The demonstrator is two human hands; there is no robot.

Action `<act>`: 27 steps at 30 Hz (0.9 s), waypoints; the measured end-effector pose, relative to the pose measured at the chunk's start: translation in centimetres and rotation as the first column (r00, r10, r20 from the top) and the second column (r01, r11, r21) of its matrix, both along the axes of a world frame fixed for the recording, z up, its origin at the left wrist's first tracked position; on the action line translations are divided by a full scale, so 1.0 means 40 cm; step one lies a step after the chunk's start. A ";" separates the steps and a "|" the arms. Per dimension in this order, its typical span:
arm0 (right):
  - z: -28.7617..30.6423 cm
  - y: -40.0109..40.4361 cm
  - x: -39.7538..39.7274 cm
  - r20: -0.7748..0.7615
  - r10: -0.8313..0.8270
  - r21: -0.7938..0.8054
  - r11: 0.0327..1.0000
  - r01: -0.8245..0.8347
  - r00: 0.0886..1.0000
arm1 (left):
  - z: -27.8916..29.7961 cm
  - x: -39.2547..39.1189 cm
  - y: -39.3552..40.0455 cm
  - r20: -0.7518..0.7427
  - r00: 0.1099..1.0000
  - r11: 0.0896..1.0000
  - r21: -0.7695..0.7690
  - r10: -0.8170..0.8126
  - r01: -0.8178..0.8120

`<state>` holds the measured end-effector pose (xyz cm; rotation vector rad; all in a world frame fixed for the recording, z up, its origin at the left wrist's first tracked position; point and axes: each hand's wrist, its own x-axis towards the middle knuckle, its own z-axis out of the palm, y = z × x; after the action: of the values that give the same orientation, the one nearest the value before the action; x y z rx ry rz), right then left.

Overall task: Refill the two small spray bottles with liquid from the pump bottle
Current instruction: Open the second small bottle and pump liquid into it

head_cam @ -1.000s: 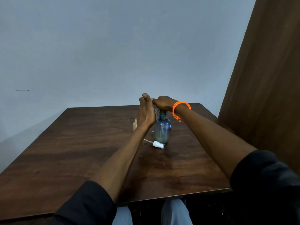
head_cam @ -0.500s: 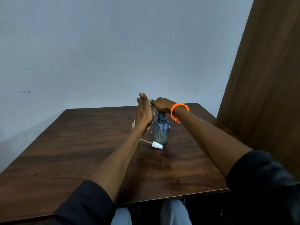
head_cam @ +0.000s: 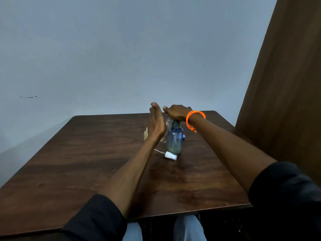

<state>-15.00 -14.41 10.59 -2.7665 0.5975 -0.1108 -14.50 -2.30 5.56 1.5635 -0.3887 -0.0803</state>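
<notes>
Wall (head_cam: pixel 121 49): plain grey-blue, seen behind everything, with a small dark mark on its left part.
Wood panel (head_cam: pixel 286 84): brown, seen standing along the right side.
Bench (head_cam: pixel 78 162): dark wood, square-ish top, all the task stuff is gathered toward its far middle.
Sleeves: dark, pushed up on both forearms; light trousers are seen under the near edge.
Pump bottle (head_cam: pixel 175 140): bluish see-through, stood upright on the bench, dark pump head at the top.
Right hand (head_cam: pixel 177 113): laid palm-down on top of the pump head, fingers curved over it, so the pump is right under the palm. Pretty sure it's being pressed, can't be told for certain though.
Bracelet (head_cam: pixel 194 119): orange, worn on the right wrist.
Left hand (head_cam: pixel 156 122): held up on edge just left of the pump bottle, thumb pointing up. A small clear spray bottle (head_cam: pixel 168 123) is partly seen between this hand and the pump head, up by the nozzle. The fingers are hidden behind the hand, so the grip can't really be told.
Yellowish bottle (head_cam: pixel 145 134): only a sliver is seen behind the left wrist, on the bench.
Spray cap (head_cam: pixel 171 155): white, lying on its side with its thin tube stretched out to the left, just in front of the pump bottle's base, touched by neither hand.
</notes>
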 end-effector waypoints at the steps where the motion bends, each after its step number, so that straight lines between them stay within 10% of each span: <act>1: 0.011 0.002 0.002 -0.006 0.003 -0.002 1.000 -0.003 1.000 | 0.000 0.003 0.000 0.000 1.000 1.000 -0.009 0.003 -0.003; 20: 0.004 0.014 -0.030 0.093 -0.020 0.184 0.983 0.003 0.996 | 0.029 -0.010 0.010 0.063 0.998 0.999 0.039 -0.021 0.018; 27: -0.032 -0.033 -0.065 0.342 -0.116 0.739 0.646 -0.190 0.933 | 0.038 -0.017 0.018 0.024 0.999 0.999 -0.020 0.041 -0.040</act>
<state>-17.58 -15.75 9.29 -1.8467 0.3578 -0.2791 -15.20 -1.58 7.08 1.5535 -0.3761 -0.0259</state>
